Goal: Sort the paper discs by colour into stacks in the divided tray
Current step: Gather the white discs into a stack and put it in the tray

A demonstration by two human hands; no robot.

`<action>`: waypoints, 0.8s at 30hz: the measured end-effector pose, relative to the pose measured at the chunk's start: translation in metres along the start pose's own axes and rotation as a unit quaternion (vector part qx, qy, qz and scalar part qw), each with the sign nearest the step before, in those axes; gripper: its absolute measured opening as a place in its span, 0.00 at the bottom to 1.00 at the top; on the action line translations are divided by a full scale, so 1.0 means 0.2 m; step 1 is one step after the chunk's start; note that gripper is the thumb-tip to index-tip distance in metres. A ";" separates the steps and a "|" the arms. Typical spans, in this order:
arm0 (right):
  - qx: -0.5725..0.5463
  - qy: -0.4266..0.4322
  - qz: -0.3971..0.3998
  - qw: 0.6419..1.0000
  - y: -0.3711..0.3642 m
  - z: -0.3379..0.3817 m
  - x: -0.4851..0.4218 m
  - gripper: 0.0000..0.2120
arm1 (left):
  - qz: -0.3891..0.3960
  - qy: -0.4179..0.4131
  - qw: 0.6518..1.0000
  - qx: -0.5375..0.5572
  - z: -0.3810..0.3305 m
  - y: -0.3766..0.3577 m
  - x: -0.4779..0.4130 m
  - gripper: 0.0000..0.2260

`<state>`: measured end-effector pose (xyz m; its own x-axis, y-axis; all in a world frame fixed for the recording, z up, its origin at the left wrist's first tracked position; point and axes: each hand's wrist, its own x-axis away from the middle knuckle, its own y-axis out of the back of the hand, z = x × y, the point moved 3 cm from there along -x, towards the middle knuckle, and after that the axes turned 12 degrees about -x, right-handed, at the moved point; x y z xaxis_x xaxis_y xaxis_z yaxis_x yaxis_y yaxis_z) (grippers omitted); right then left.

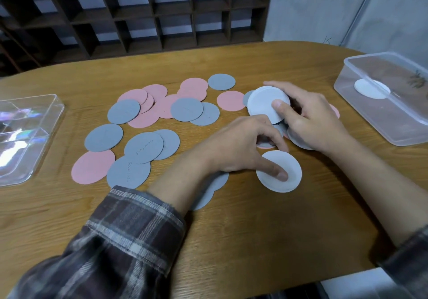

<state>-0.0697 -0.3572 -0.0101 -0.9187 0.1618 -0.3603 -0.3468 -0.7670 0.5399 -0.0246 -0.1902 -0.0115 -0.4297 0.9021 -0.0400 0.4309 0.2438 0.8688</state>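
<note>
We judge the sorting barely begun. Dark lattice shelving (139, 9) and a grey wall (324, 4) back the wooden tabletop (254, 240). The divided tray (27, 159), far left of our left hand (238, 148), shows no stacks. Pink discs (92, 166) and grey discs (104, 137) lie scattered between. Our right hand (310, 118) pinches stacked white discs (264, 100); the left thumb presses another white disc (291, 176).
</note>
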 end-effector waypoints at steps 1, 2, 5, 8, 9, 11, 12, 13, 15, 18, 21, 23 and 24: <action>0.003 -0.001 0.000 1.000 0.00 0.00 0.00 0.19 | -0.001 0.000 1.000 0.008 0.00 0.00 0.00 0.16; 0.008 -0.001 0.000 1.000 0.00 0.00 0.00 0.19 | -0.004 0.000 1.000 0.021 0.01 0.00 0.00 0.16; 0.012 -0.004 -0.006 1.000 0.00 0.01 0.00 0.18 | -0.009 0.012 0.996 0.088 0.03 0.00 -0.01 0.14; 0.011 -0.009 -0.013 1.000 0.01 0.02 0.01 0.18 | -0.029 0.027 0.988 0.150 0.06 0.00 -0.02 0.09; 0.011 -0.012 -0.016 1.000 0.01 0.02 0.01 0.18 | -0.039 0.030 0.984 0.170 0.07 0.00 -0.03 0.07; 0.003 -0.016 -0.018 1.000 0.01 0.01 0.01 0.18 | -0.065 0.036 0.974 0.213 0.09 0.00 -0.03 0.05; -0.007 -0.018 -0.017 1.000 0.01 0.01 0.00 0.18 | -0.084 0.038 0.968 0.233 0.09 0.01 -0.03 0.05; -0.020 -0.019 -0.016 0.999 0.01 0.00 0.00 0.18 | -0.110 0.038 0.962 0.248 0.10 0.01 -0.02 0.04; -0.050 -0.020 -0.016 0.998 0.01 -0.01 -0.01 0.17 | -0.186 0.042 0.947 0.259 0.11 0.04 -0.02 0.03; -0.082 -0.014 -0.016 0.996 0.01 -0.03 -0.01 0.18 | -0.287 0.065 0.920 0.260 0.14 0.07 -0.02 0.02; -0.105 -0.017 -0.013 0.994 0.01 -0.03 0.00 0.18 | -0.320 0.088 0.913 0.239 0.16 0.08 -0.01 0.02; -0.126 -0.019 -0.002 0.992 0.00 -0.03 0.00 0.18 | -0.327 0.103 0.916 0.210 0.16 0.06 -0.01 0.03; -0.140 -0.021 0.004 0.990 -0.01 -0.03 0.00 0.18 | -0.334 0.108 0.917 0.188 0.16 0.06 -0.01 0.04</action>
<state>-0.0672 -0.3603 -0.0152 -0.9306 0.1757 -0.3212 -0.2785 -0.9093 0.3092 0.0065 -0.1774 -0.0174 -0.8268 0.4256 -0.3677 0.2406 0.8585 0.4528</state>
